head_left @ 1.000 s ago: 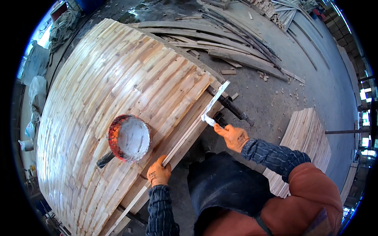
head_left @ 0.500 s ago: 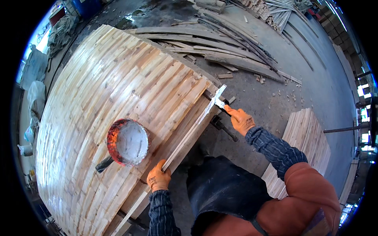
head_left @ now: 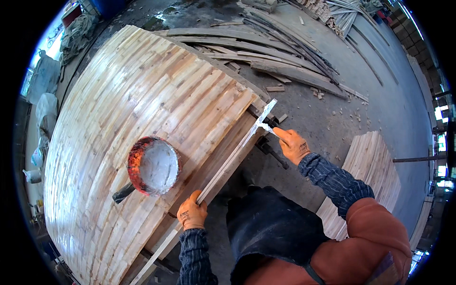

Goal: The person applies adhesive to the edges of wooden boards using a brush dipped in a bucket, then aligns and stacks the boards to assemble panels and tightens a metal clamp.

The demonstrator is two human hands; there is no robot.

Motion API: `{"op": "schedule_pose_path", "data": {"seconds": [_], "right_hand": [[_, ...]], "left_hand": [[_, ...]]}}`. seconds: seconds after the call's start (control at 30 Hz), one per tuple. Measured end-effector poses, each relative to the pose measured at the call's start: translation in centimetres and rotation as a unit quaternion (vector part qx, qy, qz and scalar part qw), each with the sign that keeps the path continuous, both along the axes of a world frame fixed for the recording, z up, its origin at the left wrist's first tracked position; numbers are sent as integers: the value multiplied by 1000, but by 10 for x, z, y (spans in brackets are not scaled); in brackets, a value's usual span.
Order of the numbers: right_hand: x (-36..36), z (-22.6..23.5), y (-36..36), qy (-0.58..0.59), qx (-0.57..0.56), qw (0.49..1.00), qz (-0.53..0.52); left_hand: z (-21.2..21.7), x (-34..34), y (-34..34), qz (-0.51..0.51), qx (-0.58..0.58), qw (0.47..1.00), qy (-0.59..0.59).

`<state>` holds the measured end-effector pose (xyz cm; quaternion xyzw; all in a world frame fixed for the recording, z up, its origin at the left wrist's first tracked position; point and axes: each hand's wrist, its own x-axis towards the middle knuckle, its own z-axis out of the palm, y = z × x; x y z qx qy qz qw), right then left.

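My left hand (head_left: 192, 212), in an orange glove, is closed around a narrow wooden strip (head_left: 222, 169) that runs out toward the upper right. White paste coats the far end of the strip. In my right hand (head_left: 293, 145), also gloved in orange, is a brush (head_left: 268, 128) smeared with white paste, its head touching the coated end of the strip. Its bristles are hidden under the paste. To the left, a red-and-black pot (head_left: 159, 167) of thick white paste rests on the curved wooden panel (head_left: 137, 99), its dark handle pointing lower left.
A clamp (head_left: 273, 151) juts from the panel's near edge, below the strip. Curved boards (head_left: 289, 73) and wood scraps lie on the concrete floor beyond. To the right stands a stack of planks (head_left: 365, 171). Plastic-wrapped bundles (head_left: 43, 78) line the far left.
My right hand has shifted slightly to the right and down with the brush, still at the strip's coated end. My left hand keeps its hold in nearly the same place.
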<state>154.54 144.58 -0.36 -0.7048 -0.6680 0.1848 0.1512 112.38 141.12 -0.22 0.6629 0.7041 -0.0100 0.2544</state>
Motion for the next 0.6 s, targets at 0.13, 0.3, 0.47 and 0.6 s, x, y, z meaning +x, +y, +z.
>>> {"op": "schedule_pose_path", "data": {"seconds": [0.13,0.3,0.47,0.6], "right_hand": [[-16,-16,-7,-9,88,994,56],[-45,-14,-34,-27,15,989,142],[-27,-2,-10,97,130,987,-12],[20,0,52,88,108,983,-123]], "left_hand": [[0,1,0,2,2,1000,-3],[-3,-1,-2,-5,27,1000,-10],[-5,-1,-3,-8,30,999,-19],[-5,0,-3,-8,30,999,-13]]}}
